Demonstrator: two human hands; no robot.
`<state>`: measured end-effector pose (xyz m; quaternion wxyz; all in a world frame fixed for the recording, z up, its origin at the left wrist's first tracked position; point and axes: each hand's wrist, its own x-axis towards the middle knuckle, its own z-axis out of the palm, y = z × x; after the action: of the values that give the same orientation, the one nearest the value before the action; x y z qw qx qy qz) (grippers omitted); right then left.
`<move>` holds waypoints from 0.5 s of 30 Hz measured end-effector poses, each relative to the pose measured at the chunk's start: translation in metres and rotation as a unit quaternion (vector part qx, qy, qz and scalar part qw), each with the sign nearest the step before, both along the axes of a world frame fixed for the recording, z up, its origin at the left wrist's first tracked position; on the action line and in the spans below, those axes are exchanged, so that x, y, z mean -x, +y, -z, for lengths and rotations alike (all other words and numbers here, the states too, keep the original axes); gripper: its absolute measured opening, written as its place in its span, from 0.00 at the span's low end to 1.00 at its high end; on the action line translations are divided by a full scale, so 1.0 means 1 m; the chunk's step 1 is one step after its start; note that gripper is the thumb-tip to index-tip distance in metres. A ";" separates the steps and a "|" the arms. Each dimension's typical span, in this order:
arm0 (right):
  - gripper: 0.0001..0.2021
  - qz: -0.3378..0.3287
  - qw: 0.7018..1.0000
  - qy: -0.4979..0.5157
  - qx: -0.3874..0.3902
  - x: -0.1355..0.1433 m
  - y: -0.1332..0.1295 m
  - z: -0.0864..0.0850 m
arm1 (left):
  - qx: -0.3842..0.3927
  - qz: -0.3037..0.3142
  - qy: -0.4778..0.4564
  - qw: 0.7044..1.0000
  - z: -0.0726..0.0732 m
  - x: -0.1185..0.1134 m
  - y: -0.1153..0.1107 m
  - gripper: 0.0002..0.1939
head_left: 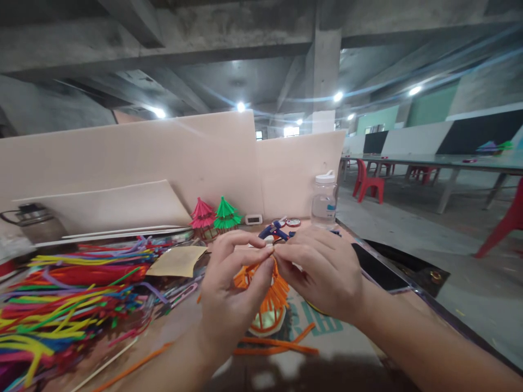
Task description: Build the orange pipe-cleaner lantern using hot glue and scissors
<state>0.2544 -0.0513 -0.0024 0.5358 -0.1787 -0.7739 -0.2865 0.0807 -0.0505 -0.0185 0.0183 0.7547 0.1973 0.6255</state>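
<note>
My left hand (237, 286) and my right hand (324, 269) meet in front of me, thumbs and fingertips pinched together. Whatever small piece lies between the fingertips is too hidden to name. Directly below and behind them stands an orange pavilion model (278, 294) made of fuzzy pipe cleaners, with a fringed roof and a pale round base; my hands cover part of it. Loose orange pipe cleaners (281, 345) lie just in front of the model. A blue glue gun (274, 231) rests behind my hands, partly covered.
Many coloured pipe cleaners (73, 294) spread over the left side. Pink (201, 213) and green (226, 214) pavilion models stand behind, near a small white digital display (253, 219). A clear water bottle (324, 202) stands at the back right; a dark phone (379, 267) lies right.
</note>
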 end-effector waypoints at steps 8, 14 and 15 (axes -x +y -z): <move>0.04 -0.007 0.998 -0.002 0.066 -0.001 0.011 -0.001 | 0.023 -0.065 0.137 0.988 -0.021 0.018 0.013 0.00; 0.15 0.153 0.903 0.032 0.400 -0.047 0.050 0.024 | 0.205 -0.131 0.122 0.962 -0.029 0.035 0.031 0.08; 0.17 0.189 0.847 -0.057 0.493 -0.057 0.056 0.034 | 0.239 -0.120 0.114 0.957 -0.029 0.036 0.034 0.09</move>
<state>0.3115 0.0043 -0.0363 0.2682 -0.5453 -0.7937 0.0276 0.0446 -0.0163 0.0105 0.1001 0.7653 0.4307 0.4677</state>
